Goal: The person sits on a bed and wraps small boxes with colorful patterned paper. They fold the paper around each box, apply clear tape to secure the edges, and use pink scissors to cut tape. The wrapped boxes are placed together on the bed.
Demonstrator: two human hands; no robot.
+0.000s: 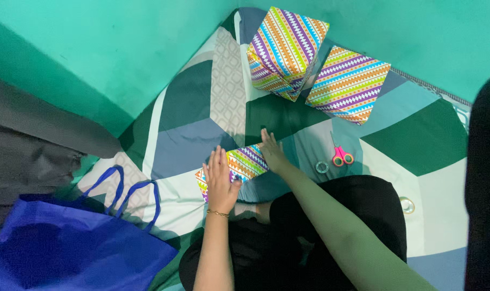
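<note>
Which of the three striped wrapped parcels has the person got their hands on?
The flat parcel nearest the person, lying on the patterned mat. The left hand and right hand both press on it; the two boxy parcels sit untouched near the wall.

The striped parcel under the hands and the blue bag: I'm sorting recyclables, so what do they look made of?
The striped parcel looks wrapped in printed paper with a slight sheen, creased at its folds. The blue bag seems soft matte fabric, perhaps non-woven: it slumps, and its loop handles flop.
</note>
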